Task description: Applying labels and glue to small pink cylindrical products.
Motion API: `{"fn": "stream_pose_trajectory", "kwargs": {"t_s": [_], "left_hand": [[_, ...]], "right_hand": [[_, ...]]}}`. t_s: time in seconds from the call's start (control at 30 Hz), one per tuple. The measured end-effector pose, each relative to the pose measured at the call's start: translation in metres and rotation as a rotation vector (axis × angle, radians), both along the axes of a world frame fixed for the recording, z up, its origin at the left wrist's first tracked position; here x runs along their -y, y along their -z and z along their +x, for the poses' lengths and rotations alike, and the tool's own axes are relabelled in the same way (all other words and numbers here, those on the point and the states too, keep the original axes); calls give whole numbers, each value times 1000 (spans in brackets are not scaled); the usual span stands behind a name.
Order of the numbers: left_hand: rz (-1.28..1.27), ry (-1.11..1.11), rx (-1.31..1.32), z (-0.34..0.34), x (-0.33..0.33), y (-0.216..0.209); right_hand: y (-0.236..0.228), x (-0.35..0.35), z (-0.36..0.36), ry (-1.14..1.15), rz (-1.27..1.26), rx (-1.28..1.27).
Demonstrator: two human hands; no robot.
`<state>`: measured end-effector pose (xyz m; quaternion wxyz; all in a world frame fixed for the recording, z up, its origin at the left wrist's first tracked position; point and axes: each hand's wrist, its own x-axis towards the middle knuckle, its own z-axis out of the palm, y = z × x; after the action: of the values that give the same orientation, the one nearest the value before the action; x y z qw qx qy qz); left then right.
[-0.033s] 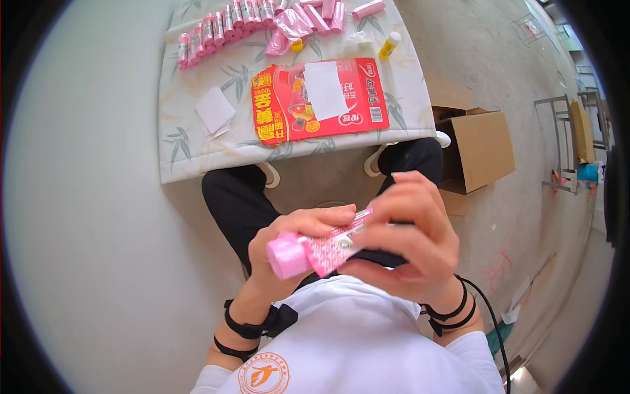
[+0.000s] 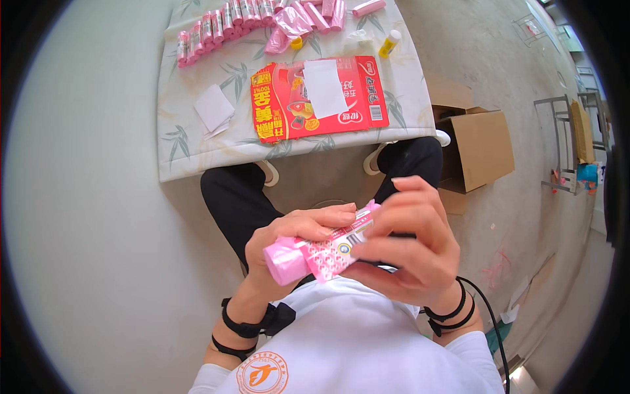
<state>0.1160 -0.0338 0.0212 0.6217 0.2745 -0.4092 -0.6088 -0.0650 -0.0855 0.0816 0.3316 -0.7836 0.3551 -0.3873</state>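
Above my lap I hold a roll of pink plastic bags [image 2: 289, 261] with a pink and white printed label [image 2: 333, 255] wrapped part way round it. My left hand [image 2: 279, 240] is closed about the roll, its fingers lying along the top. At the label's other side is my right hand [image 2: 413, 243], with bent fingers against the label and the thumb beneath. One corner of the label sticks out below the roll. The right fingertips partly cover the roll's far end.
The cloth-covered table [image 2: 197, 157] ahead bears a red printed cardboard sheet [image 2: 289, 118] with white paper [image 2: 326, 88] on it, a small white paper stack [image 2: 214, 110], a glue stick [image 2: 390, 43] and many labelled pink rolls [image 2: 226, 26]. An open cardboard box [image 2: 484, 150] stands right of it.
The roll has turned slightly in my hands, so more of the label's printed face shows. My right fingers have shifted a little along it.
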Motion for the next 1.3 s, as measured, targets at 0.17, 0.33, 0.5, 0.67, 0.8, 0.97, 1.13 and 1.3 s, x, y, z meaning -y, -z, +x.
{"fn": "stream_pose_trajectory", "kwargs": {"t_s": [0.17, 0.33, 0.5, 0.67, 0.8, 0.97, 1.13, 1.3], "left_hand": [[-152, 39, 28, 0, 9, -2], [-37, 55, -46, -4, 5, 0], [584, -100, -137, -15, 7, -3], [784, -158, -116, -14, 32, 11], [830, -206, -28, -3, 41, 32], [822, -300, -83, 16, 50, 45], [762, -368, -140, 24, 71, 38], [686, -407, -43, 24, 84, 28]], "right_hand": [[6, -10, -4, 8, -190, -11], [11, -2, -5, 22, -162, 47], [44, 47, 5, 257, 654, 275], [100, 103, -17, 371, 787, 486], [169, 158, -25, 533, 640, 350], [219, 244, -2, 897, 355, -43], [289, 327, -10, 1074, 199, -229], [326, 359, -62, 1003, 223, -127]]}}
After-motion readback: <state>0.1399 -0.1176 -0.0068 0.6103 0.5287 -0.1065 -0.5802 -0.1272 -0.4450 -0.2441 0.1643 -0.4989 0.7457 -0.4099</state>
